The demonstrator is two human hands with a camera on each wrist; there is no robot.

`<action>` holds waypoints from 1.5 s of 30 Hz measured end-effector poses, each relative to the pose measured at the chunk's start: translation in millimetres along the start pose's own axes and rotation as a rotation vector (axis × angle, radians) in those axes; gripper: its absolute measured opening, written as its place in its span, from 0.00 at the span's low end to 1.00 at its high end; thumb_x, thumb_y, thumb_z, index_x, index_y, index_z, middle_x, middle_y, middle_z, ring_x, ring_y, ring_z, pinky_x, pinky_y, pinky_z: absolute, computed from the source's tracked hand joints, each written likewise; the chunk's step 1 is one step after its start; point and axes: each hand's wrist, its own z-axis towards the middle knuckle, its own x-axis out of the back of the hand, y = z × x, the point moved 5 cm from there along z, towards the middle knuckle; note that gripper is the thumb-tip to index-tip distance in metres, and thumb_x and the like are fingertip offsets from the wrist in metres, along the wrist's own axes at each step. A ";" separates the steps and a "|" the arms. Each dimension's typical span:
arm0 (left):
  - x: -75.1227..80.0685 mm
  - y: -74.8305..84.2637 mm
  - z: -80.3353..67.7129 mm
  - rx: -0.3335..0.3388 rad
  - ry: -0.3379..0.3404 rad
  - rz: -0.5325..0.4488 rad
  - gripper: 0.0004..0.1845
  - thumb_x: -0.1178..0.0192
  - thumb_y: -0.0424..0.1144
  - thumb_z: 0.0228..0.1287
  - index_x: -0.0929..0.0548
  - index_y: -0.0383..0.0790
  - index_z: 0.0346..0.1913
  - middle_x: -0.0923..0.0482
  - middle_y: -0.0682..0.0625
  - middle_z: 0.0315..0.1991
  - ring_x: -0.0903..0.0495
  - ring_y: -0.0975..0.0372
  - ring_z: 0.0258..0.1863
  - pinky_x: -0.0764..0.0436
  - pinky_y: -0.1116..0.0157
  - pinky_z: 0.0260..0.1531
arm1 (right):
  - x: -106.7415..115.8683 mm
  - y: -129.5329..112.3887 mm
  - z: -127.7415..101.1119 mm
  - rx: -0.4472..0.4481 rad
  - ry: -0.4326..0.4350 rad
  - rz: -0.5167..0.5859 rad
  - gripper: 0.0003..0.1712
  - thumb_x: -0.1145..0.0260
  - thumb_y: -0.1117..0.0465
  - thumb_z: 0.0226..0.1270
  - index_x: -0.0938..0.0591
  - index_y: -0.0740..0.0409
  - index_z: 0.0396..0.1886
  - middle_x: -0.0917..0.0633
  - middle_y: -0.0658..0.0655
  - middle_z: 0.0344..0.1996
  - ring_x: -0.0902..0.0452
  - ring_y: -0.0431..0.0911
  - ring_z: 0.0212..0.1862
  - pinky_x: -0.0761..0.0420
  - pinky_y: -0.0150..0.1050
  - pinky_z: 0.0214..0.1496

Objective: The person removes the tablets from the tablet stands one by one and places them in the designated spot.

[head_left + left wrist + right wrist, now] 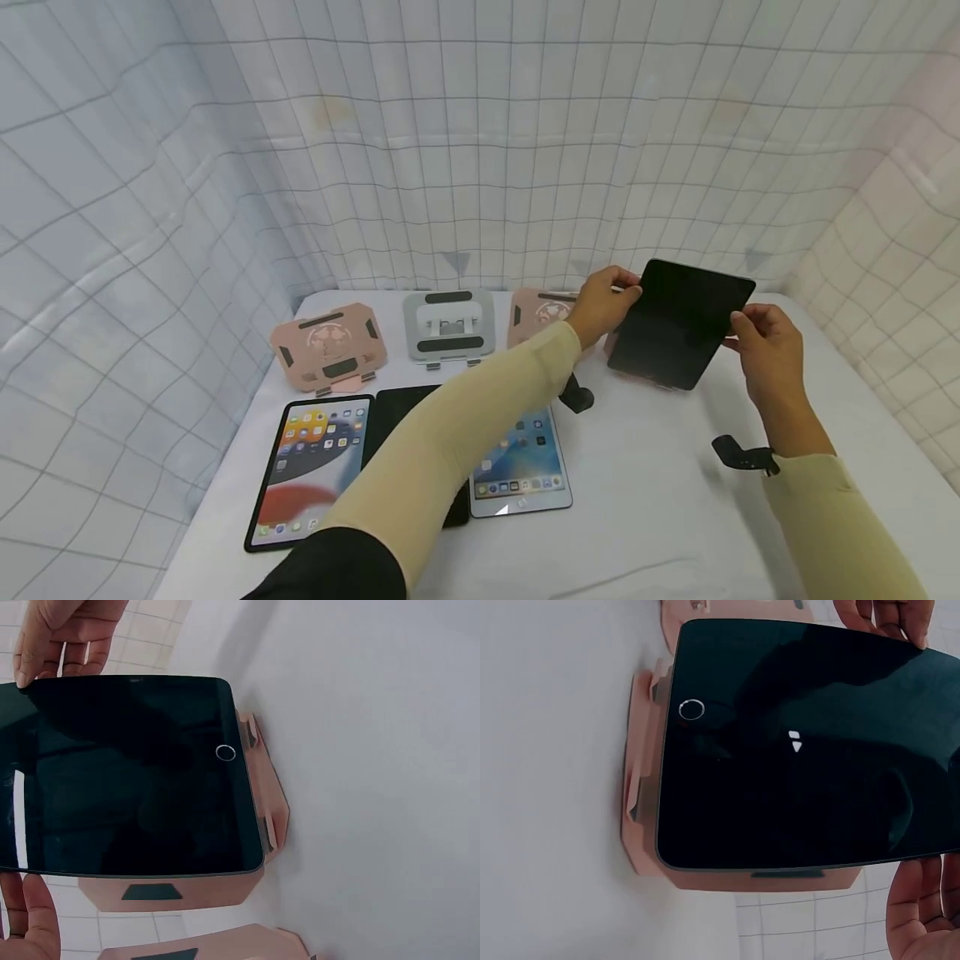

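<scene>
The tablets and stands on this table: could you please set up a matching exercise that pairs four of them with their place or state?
Things:
1. Dark tablet
2. Grey stand
3. Left pink stand
4. Lit tablet

Places or states:
A. Lies flat at the near left, screen on
B. Empty, at the far left of the row of stands
C. Held at its edges by both hands, the left hand and the right hand, over a pink stand
D. Empty, in the middle of the row

Pairs: 1-C, 2-D, 3-B, 4-A
</scene>
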 end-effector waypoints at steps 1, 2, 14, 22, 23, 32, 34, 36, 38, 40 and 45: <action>0.6 0.0 -1.3 -0.007 -0.004 -0.005 0.05 0.41 0.39 0.73 0.19 0.45 0.47 0.22 0.57 0.44 0.23 0.67 0.42 0.22 0.72 0.39 | 0.2 -1.0 -1.4 0.003 0.000 0.023 0.08 0.40 0.55 0.75 0.24 0.53 0.46 0.24 0.52 0.41 0.23 0.40 0.42 0.20 0.23 0.41; 1.5 -0.5 -2.9 -0.009 -0.006 -0.013 0.05 0.41 0.39 0.73 0.19 0.46 0.47 0.22 0.57 0.44 0.23 0.67 0.42 0.22 0.72 0.39 | 0.0 -2.0 -3.2 0.007 -0.002 0.047 0.08 0.40 0.56 0.75 0.24 0.54 0.46 0.24 0.53 0.41 0.23 0.40 0.41 0.19 0.24 0.41; 22.4 -10.9 -27.4 0.019 0.023 -0.117 0.06 0.41 0.38 0.73 0.18 0.45 0.48 0.21 0.58 0.41 0.21 0.67 0.39 0.20 0.71 0.40 | -18.5 -12.7 -23.0 0.084 -0.093 0.102 0.09 0.38 0.61 0.73 0.24 0.63 0.43 0.21 0.54 0.35 0.21 0.41 0.38 0.18 0.27 0.38; 33.6 -23.4 -44.2 0.048 0.017 -0.171 0.03 0.40 0.37 0.72 0.19 0.44 0.45 0.21 0.55 0.40 0.19 0.61 0.38 0.16 0.63 0.41 | -26.2 -8.0 -31.5 0.106 -0.169 -0.110 0.10 0.42 0.56 0.76 0.25 0.59 0.45 0.23 0.55 0.38 0.22 0.42 0.40 0.17 0.27 0.40; 34.1 -23.9 -46.5 0.056 0.016 -0.182 0.03 0.39 0.36 0.71 0.19 0.43 0.44 0.21 0.54 0.40 0.19 0.63 0.37 0.16 0.61 0.43 | -26.6 -7.7 -32.5 0.108 -0.176 -0.125 0.10 0.42 0.56 0.77 0.25 0.59 0.46 0.23 0.55 0.38 0.22 0.42 0.40 0.17 0.28 0.40; 37.3 -20.4 -65.7 0.097 0.024 -0.248 0.04 0.39 0.31 0.70 0.19 0.39 0.45 0.22 0.50 0.38 0.21 0.61 0.36 0.15 0.60 0.40 | -25.2 -11.2 -37.8 0.147 -0.255 -0.088 0.09 0.40 0.59 0.76 0.25 0.61 0.44 0.22 0.53 0.35 0.22 0.41 0.37 0.16 0.31 0.37; 37.2 -21.8 -69.6 0.109 0.020 -0.245 0.04 0.39 0.30 0.69 0.20 0.38 0.44 0.23 0.49 0.38 0.21 0.61 0.35 0.14 0.61 0.39 | -25.0 -10.8 -40.8 0.160 -0.284 -0.049 0.07 0.40 0.61 0.75 0.25 0.63 0.42 0.22 0.52 0.34 0.22 0.41 0.36 0.16 0.32 0.36; 38.0 -22.9 -73.5 0.120 0.018 -0.239 0.04 0.40 0.30 0.69 0.20 0.37 0.44 0.23 0.49 0.37 0.22 0.62 0.35 0.14 0.59 0.40 | -25.3 -10.9 -43.6 0.176 -0.319 -0.014 0.07 0.40 0.63 0.75 0.25 0.64 0.42 0.22 0.52 0.33 0.22 0.41 0.36 0.15 0.32 0.35; 39.4 -23.2 -77.2 0.130 0.013 -0.238 0.04 0.40 0.30 0.69 0.20 0.37 0.45 0.23 0.48 0.37 0.22 0.61 0.34 0.14 0.59 0.40 | -25.4 -11.6 -45.9 0.200 -0.350 0.003 0.06 0.40 0.64 0.75 0.25 0.65 0.41 0.22 0.52 0.33 0.22 0.41 0.36 0.15 0.33 0.35; 41.5 -23.0 -81.1 0.144 0.006 -0.238 0.04 0.40 0.31 0.70 0.20 0.38 0.45 0.22 0.48 0.38 0.22 0.61 0.35 0.14 0.60 0.39 | -25.2 -13.1 -48.0 0.227 -0.376 -0.003 0.06 0.41 0.65 0.75 0.26 0.66 0.41 0.22 0.52 0.34 0.22 0.40 0.36 0.15 0.33 0.34; 46.9 -21.8 -91.1 0.171 -0.026 -0.250 0.06 0.40 0.32 0.70 0.20 0.37 0.47 0.22 0.46 0.40 0.20 0.59 0.37 0.14 0.64 0.37 | -26.0 -16.9 -51.7 0.259 -0.439 -0.022 0.04 0.43 0.67 0.76 0.26 0.66 0.42 0.22 0.53 0.34 0.22 0.41 0.37 0.15 0.35 0.34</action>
